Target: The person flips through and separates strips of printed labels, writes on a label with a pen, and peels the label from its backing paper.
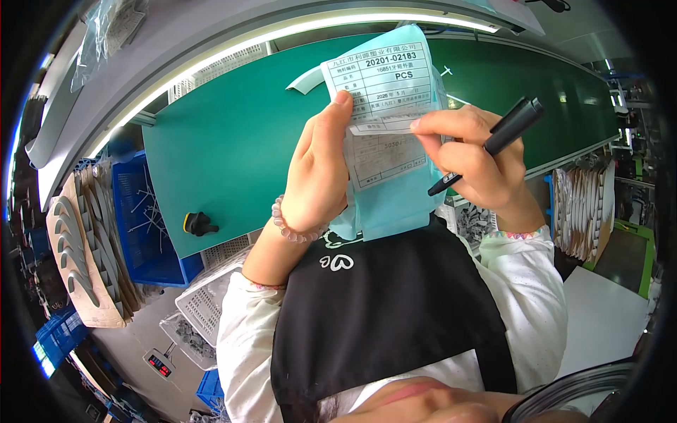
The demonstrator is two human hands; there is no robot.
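Observation:
My left hand [317,166] grips a sheet of printed labels [384,77] on light-blue backing paper [395,208], thumb on the front at the left edge. The upper label carries the number 20201-02183 and the letters PCS. Below it lies another label, partly see-through, with its print faint. My right hand [483,151] pinches the lower edge of the upper label, which is bent up there, between thumb and index finger. A black marker pen [511,127] is also tucked in that hand, slanting down to the left. The sheet is held above the green table, in front of the black apron.
On the green table [233,148] lies a small black-and-yellow object [201,224]. At the left stand a blue crate [144,233] with thin white parts and cardboard [77,261] holding grey curved pieces. More stacked cardboard [582,208] stands right. White baskets [204,303] sit below the table's left edge.

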